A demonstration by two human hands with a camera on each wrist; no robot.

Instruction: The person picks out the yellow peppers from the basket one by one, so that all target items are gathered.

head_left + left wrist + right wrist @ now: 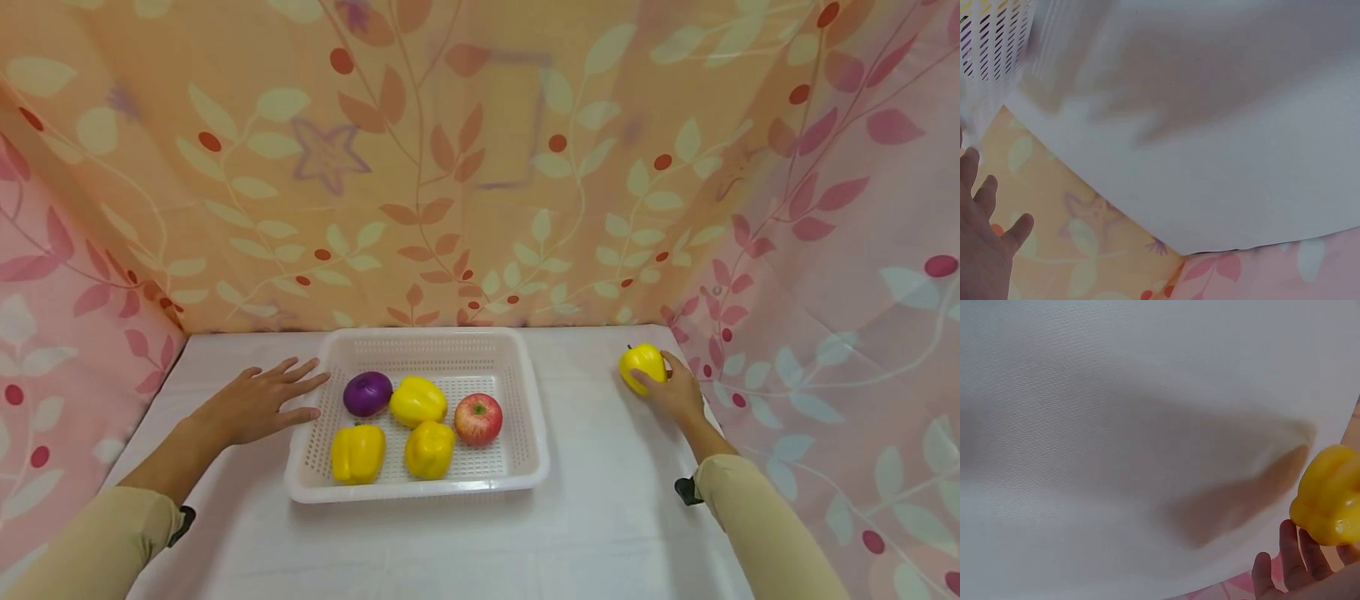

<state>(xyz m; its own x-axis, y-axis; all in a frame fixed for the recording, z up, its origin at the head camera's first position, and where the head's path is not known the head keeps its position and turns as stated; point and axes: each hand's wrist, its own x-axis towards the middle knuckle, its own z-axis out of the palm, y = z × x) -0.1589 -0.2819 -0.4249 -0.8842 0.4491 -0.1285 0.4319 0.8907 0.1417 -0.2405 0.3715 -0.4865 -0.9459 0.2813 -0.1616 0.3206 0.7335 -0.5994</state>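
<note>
My right hand (pixel 678 392) grips a yellow bell pepper (pixel 640 365) near the table's far right corner. In the right wrist view the fingers lie against the side of the pepper (pixel 1330 497). My left hand (pixel 268 402) is spread with straight fingers at the left rim of a white plastic basket (pixel 422 490); whether its fingertips touch the rim I cannot tell. Inside the basket are a purple onion (pixel 367 393), a red apple (pixel 478 419) and three yellow bell peppers (pixel 358 454), lying apart or lightly against one another. The left wrist view catches the left hand (pixel 988 231) beside the basket's perforated wall (pixel 997 44).
A white cloth (pixel 585 517) covers the table under the basket. Patterned fabric (pixel 480 167) hangs behind the table, with pink leafy fabric (pixel 847 333) at both sides, close to the right hand.
</note>
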